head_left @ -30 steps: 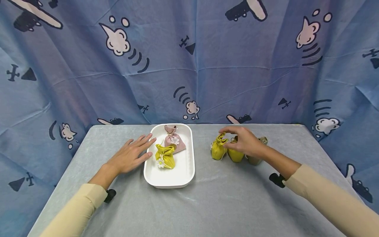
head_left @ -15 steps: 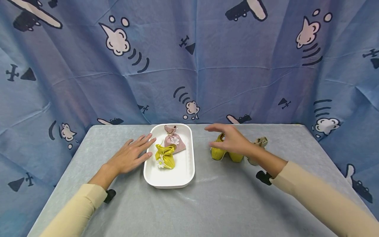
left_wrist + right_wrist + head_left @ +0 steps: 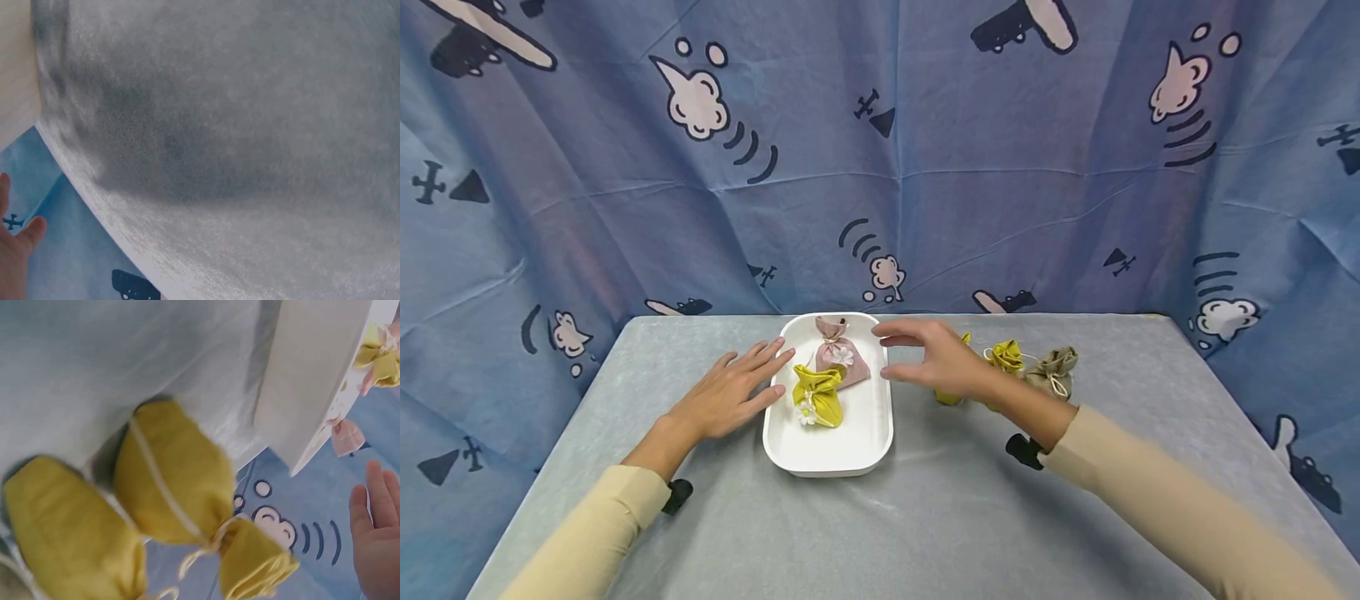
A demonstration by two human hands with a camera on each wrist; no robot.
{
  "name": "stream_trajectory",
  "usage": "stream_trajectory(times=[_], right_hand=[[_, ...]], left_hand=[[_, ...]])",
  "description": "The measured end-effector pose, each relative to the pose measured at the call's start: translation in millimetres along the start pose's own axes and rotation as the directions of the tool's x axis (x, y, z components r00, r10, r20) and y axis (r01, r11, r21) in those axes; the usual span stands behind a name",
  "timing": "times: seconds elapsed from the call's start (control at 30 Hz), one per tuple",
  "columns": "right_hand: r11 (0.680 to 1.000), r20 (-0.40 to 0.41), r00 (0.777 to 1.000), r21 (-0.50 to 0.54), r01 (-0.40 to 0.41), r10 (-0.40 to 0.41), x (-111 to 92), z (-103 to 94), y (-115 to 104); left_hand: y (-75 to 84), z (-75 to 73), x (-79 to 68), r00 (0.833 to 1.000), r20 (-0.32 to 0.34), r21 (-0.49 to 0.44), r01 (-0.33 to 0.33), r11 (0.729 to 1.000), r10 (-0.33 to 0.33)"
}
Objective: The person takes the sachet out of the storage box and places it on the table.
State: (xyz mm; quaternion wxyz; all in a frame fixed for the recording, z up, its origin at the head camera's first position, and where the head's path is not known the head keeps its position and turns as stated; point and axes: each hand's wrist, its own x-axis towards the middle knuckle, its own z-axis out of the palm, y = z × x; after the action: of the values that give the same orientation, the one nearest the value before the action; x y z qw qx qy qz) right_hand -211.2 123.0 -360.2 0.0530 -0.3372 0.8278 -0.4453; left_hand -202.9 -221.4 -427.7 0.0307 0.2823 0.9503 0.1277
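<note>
A white tray (image 3: 805, 460) holds a pink drawstring pouch (image 3: 853, 377) and a yellow pouch (image 3: 826, 405), each with a white flower. My left hand (image 3: 730, 395), fingers spread, rests at the tray's left rim. At the opposite rim is my right hand (image 3: 934, 360), thumb and fingers apart with nothing between them. Behind and below that hand stand two more yellow pouches, one mostly hidden by it in the head view; the right wrist view shows this yellow pouch (image 3: 172, 475) and its neighbour (image 3: 75, 531). An olive-grey pouch (image 3: 1054, 372) stands at their right.
A grey cloth covers the table (image 3: 880, 550). Behind it hangs a blue curtain (image 3: 820, 167) printed with planes and clouds. In the left wrist view there is mostly tabletop, with part of the pale tray side (image 3: 15, 69) at upper left.
My right hand has moved left from above the row of pouches to the tray's right rim, uncovering the right-hand pouches. My left hand and the tray's contents stay put.
</note>
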Motion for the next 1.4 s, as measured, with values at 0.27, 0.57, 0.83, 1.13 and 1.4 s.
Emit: stream_trajectory(times=[0.27, 0.57, 0.83, 1.13, 1.4], right_hand=[[0.999, 0.055, 0.998, 0.030, -0.015, 0.013, 12.2, 20.0, -6.5], [0.998, 0.087, 0.995, 0.043, 0.040, -0.043, 25.6, 36.3, -12.1], [0.995, 0.108, 0.993, 0.091, 0.047, -0.057, 31.0, 47.8, -12.6], [0.998, 0.142, 0.989, 0.055, 0.024, -0.032, 34.9, 58.7, -13.2], [0.997, 0.159, 0.987, 0.078, 0.014, -0.026, 39.4, 67.0, -13.2]], left_hand=[[-2.8, 2.0, -0.2, 1.000, -0.001, -0.005, 0.001, 1.000, -0.001], [-2.6, 0.4, 1.4, 1.000, 0.006, -0.018, 0.006, 1.000, -0.005], [-1.5, -1.2, 1.5, 1.000, 0.016, -0.009, 0.016, 1.000, -0.016], [-1.7, 0.0, 0.8, 1.000, 0.017, -0.010, 0.020, 1.000, -0.020], [-1.8, 0.3, 0.3, 1.000, 0.003, -0.007, 0.003, 1.000, -0.003]])
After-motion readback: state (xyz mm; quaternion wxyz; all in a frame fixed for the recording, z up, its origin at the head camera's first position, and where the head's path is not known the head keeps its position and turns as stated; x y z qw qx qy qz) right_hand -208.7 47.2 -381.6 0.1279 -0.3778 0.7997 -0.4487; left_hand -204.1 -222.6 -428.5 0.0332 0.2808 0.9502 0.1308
